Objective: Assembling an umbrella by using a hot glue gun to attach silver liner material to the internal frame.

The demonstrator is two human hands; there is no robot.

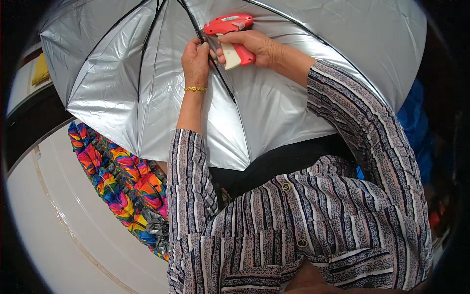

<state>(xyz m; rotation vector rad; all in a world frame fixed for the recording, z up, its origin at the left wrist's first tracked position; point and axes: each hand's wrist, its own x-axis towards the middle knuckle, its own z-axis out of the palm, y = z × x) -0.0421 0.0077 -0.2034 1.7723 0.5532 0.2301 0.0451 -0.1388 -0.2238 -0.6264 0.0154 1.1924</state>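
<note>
An open umbrella [279,112] with a silver lining and thin black ribs spreads across the upper view and over my lap. My left hand [196,61] is closed in a pinch on one black umbrella rib [224,82]. Just to its right, my right hand [249,45] grips a red and white pistol-shaped tool [227,24] that looks like a tagging gun. Its fingers wrap round the handle and the white trigger. The tool's front end points left and lies close to the rib, above my left fingertips. Whether it touches the rib, I cannot tell.
Several bundles of bright rainbow-patterned fabric [132,181] lie at the lower left on a white surface [73,210]. A yellow item [41,69] shows at the far left. Blue material [415,127] hangs or lies at the right, beyond the umbrella's edge.
</note>
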